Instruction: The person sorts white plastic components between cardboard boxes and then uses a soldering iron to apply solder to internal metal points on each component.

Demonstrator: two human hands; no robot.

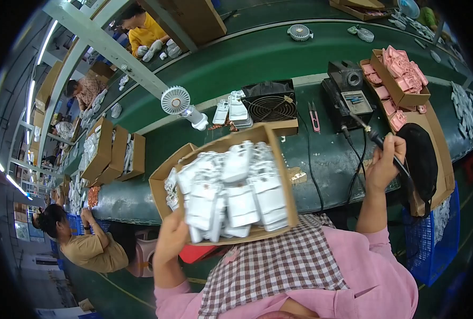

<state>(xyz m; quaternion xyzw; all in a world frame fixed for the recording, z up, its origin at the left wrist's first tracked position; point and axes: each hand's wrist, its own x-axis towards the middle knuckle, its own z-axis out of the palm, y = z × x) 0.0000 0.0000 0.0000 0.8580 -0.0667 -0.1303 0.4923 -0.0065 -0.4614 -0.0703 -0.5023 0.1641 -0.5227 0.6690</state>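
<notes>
My left hand (171, 236) is closed on the near left edge of a cardboard box (276, 154), which is tilted in front of my body. White plastic housings (241, 204) fill this box in stacked rows. My right hand (386, 162) grips the dark handle of a soldering iron (373, 135), its tip directed up and left toward the black soldering station (348, 80). Behind the tilted box, partly hidden, stands another cardboard box (159, 186) with white parts inside.
A white handheld fan (176, 101), a black box fan (271, 109) and red-handled snips (314, 117) are on the green bench. Pink parts (401, 72) fill cardboard boxes at right, above a blue crate (422, 255). Co-workers sit to the left and across the belt.
</notes>
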